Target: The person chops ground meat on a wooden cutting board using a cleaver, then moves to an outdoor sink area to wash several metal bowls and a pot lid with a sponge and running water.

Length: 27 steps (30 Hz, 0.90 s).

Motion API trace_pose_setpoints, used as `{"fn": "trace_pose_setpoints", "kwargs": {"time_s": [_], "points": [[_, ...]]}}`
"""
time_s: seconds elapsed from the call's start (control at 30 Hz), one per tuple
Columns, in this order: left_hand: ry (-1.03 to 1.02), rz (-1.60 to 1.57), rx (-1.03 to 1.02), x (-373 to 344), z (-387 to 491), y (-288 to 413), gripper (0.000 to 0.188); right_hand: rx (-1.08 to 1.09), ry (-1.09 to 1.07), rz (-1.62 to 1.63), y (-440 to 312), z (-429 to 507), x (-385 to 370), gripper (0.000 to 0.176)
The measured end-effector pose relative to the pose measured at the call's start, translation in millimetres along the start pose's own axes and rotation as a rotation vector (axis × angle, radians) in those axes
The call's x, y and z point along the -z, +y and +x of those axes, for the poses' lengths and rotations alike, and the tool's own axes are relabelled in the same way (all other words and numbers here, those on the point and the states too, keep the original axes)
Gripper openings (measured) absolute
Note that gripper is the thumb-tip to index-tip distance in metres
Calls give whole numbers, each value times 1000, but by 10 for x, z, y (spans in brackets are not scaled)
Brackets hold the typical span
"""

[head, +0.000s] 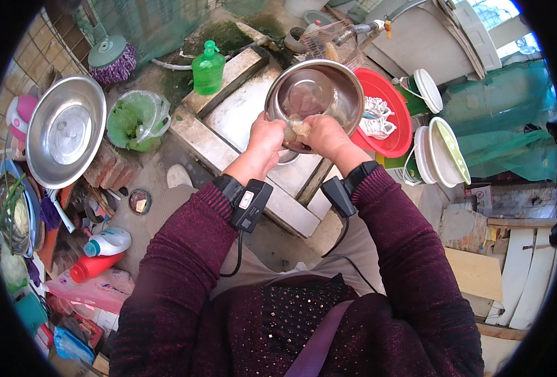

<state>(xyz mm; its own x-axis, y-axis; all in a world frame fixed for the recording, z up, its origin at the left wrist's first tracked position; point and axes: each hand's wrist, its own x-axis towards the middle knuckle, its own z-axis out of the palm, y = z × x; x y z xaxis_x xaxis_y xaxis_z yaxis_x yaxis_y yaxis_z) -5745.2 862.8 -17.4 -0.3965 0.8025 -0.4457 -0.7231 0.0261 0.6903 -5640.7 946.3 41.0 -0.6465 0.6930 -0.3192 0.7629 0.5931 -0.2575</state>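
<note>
A stainless steel basin (pixel 343 92) is tilted over a low tiled trough, with its inside facing me. My left hand (pixel 265 141) grips the basin's near-left rim, thumb on the inner side. In my right hand (pixel 325 136) is a tan scrubber, perhaps loofah (pixel 301 128), pressed to the inner wall near the rim. Below the basin, the rim of another metal vessel (pixel 288 158) shows in part; the rest is hidden. The white-tiled trough (pixel 238 110) has raised edges around it.
A green spray bottle (pixel 208 70) stands on the trough's edge. At right, a red basin (pixel 403 127) holds white shoes (pixel 376 120), beside lidded buckets (pixel 441 151). A tap (pixel 377 26) juts in above. Leftward are a metal bowl (pixel 66 132) and a bag-lined bin (pixel 137 122).
</note>
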Motion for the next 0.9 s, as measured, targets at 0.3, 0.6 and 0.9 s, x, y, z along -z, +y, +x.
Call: {"fn": "trace_pose_setpoints", "kwargs": {"time_s": [0.3,0.6,0.9], "points": [[17,-32,5,-4,-10,10,37,143,166,-317,38,58,-90,28],[1,152,-22,30,18,-59,32,35,85,-180,103,27,-111,30],[42,41,-9,-9,-44,-17,33,91,33,-182,108,30,-130,25]]}}
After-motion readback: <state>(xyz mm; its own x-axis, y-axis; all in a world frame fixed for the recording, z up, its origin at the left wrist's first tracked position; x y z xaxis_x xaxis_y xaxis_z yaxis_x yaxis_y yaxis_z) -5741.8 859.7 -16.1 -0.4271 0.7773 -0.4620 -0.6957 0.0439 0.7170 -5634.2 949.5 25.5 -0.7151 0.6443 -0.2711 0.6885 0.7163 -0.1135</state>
